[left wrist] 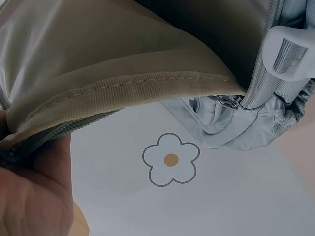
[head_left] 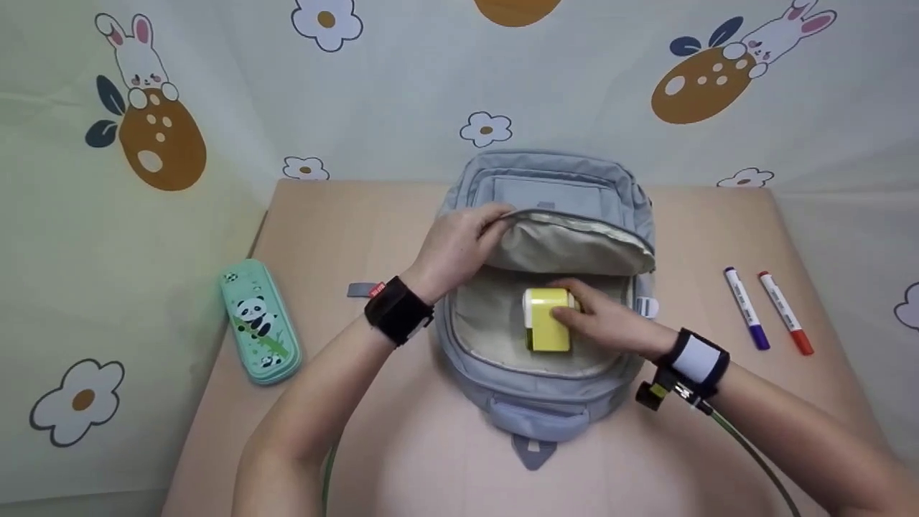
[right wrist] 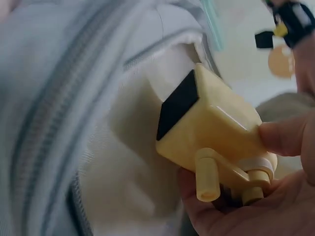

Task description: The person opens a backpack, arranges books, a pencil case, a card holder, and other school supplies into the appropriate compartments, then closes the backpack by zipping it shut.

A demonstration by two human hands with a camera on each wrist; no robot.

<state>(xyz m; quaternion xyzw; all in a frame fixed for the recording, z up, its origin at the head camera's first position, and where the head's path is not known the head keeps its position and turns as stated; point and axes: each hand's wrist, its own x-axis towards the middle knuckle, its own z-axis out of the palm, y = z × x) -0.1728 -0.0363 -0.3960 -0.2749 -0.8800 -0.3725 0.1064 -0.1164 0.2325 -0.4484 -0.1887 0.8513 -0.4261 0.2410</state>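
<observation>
A grey-blue backpack (head_left: 542, 391) lies on the table with its front compartment unzipped. My left hand (head_left: 459, 244) pinches the zippered edge of its flap (head_left: 574, 244) and holds it raised; in the left wrist view the flap's beige lining (left wrist: 128, 93) shows above the thumb. My right hand (head_left: 607, 319) grips a yellow crank pencil sharpener (head_left: 550, 321) over the beige inside of the compartment. The right wrist view shows the sharpener's crank handle (right wrist: 207, 179) towards the palm and its dark end panel (right wrist: 178, 105) facing the bag.
A green panda pencil case (head_left: 260, 323) lies at the table's left. On the right side lie a blue marker (head_left: 747, 309) and a red marker (head_left: 786, 312). A patterned cloth (head_left: 402, 100) hangs behind the table (head_left: 344, 222). A green cable (head_left: 754, 452) trails from the right wrist.
</observation>
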